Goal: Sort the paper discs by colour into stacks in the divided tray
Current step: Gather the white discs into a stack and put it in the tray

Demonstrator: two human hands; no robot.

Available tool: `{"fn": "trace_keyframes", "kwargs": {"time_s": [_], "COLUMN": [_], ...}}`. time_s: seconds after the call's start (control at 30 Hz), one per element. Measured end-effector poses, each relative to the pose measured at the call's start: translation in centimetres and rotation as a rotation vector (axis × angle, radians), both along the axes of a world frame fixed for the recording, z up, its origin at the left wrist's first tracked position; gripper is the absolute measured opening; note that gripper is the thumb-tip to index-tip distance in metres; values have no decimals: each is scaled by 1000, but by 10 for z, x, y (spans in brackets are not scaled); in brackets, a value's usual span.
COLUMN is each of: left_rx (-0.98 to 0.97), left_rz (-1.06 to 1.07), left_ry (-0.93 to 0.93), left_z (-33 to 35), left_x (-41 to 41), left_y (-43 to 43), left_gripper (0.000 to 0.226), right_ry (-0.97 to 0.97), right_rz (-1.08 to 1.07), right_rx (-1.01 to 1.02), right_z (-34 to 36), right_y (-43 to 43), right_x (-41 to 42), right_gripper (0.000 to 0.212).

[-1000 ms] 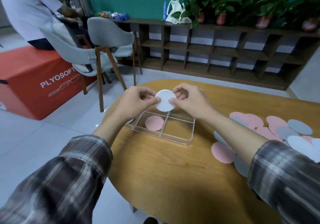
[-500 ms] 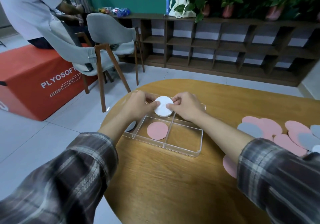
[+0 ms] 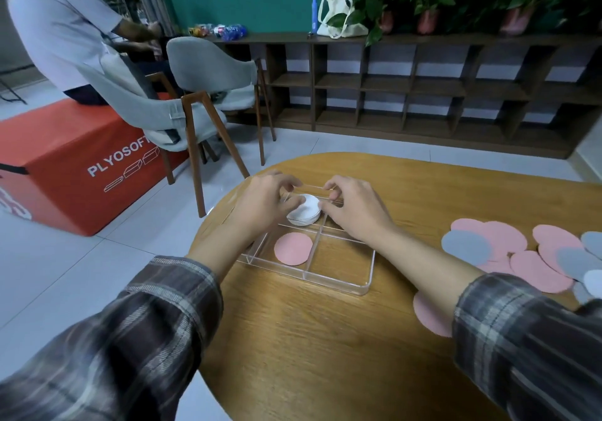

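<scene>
Stack of white discs [image 3: 306, 212] sits in far-left compartment of divided tray [image 3: 358, 285] near tabletop [image 3: 325, 355] far-left edge, left hand [image 3: 264, 202] and right hand [image 3: 355, 212] both pinching its rim; judged best: square edges, release evenly, clear of pink disc [image 3: 293, 248] in near-left compartment.

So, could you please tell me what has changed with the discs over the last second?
The left hand and right hand lowered the white stack from above the tray into its far-left compartment and still pinch its edges. The pink disc in the near-left compartment and the loose discs on the table stayed put.
</scene>
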State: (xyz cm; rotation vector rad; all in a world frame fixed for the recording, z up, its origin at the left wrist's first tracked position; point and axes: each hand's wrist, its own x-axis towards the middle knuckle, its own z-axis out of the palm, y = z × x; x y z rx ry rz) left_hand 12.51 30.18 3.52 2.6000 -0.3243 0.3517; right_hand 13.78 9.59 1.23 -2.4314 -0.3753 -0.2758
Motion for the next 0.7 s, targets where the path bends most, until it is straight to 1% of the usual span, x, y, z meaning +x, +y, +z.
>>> {"fn": "trace_keyframes", "kwargs": {"time_s": [0.1,0.2,0.53,0.7], "left_rx": [11,35,63,42], "left_rz": [-98,-168,-396,-501], "left_ry": [-39,-73,-16,-5], "left_z": [14,21,21,11], "left_x": [-13,-24,-61,-72], "left_y": [-20,-47,-176,-243], "left_gripper": [31,31,33,31], "right_ry": [-12,-37,-51,-44], "right_rz": [36,26,-96,-179], "right_rx": [52,74,55,115], "right_z": [6,11,12,9], "right_y": [-28,-63,-200,-260], "right_x": [-16,-38,-124,-158], "right_gripper": [29,29,30,28]}}
